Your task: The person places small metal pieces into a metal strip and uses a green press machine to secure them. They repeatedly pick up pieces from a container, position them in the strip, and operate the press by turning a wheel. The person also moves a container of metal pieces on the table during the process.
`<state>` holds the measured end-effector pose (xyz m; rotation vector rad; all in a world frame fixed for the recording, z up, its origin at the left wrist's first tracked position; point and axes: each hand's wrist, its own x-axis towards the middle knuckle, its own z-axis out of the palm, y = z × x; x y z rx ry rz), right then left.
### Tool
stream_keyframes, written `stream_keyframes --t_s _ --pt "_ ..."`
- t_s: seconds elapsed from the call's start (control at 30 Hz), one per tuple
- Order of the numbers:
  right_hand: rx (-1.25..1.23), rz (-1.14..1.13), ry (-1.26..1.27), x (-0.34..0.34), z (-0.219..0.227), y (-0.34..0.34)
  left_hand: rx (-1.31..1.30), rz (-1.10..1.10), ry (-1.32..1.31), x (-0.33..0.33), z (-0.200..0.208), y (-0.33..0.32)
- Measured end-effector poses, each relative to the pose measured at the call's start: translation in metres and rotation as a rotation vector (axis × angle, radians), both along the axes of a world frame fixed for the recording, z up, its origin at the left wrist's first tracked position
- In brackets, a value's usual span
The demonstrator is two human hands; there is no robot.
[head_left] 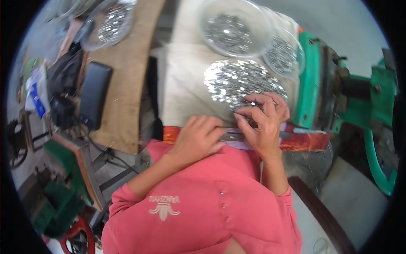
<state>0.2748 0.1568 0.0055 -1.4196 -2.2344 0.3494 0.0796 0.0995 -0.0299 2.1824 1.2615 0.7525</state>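
A loose pile of small shiny metal pieces (241, 80) is spread on the pale cloth-covered work surface (182, 93). At the pile's near edge my right hand (266, 122) is bent over, thumb and index fingertips close together; whatever they pinch is too small to make out. My left hand (199, 137) rests closed at the front edge of the surface, its fingers curled. A narrow grey metal strip (233, 136) runs along that edge between my hands and reaches the left fingertips. What the left fingers hold is hidden and blurred.
Beyond the pile stand a large clear plastic bowl (205, 44) and a smaller clear tub (302, 59), both holding metal pieces. A green machine (311, 84) borders the right side. Across a gap at left, a wooden table (127, 93) carries a dark case (96, 93) and another tub (86, 40).
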Motion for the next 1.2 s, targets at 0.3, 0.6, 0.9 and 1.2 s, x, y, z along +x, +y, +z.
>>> stream_keyframes --t_s 0.3,0.6,0.9,1.2 --pt "-0.037 -0.063 0.021 0.033 -0.006 -0.050 0.023 -0.023 -0.034 0.010 0.002 0.006" --pt "-0.023 -0.019 -0.017 0.028 -0.011 -0.059 0.032 -0.050 -0.012 0.019 0.005 0.011" --pt "0.090 -0.019 -0.087 0.017 -0.012 -0.021 0.169 -0.083 0.084 0.021 0.007 0.011" --pt "0.056 0.162 -0.177 0.007 -0.004 -0.004 0.066 -0.072 0.064 0.015 0.007 0.009"
